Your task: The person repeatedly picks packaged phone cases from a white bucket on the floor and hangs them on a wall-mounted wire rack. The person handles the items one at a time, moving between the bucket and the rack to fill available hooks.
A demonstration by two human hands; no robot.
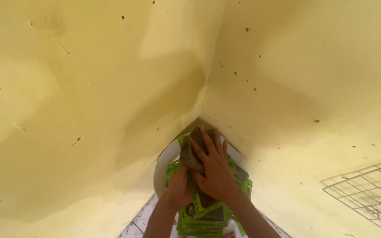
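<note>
Pressing flat, the right hand (217, 169) spreads on a brown cloth (190, 154) atop green packets (203, 216) — left hand (179, 189) grips the cloth's edge — beside the white basin (162, 169).

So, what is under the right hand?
The right hand lies flat on a brown cloth over a stack of green packets. What the hand covers cannot be seen.

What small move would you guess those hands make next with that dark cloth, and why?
Probably a short wipe across the top packet: the right hand presses the dark cloth flat onto the stack of green packets, while the left hand grips the stack's side, steadying it.
</note>
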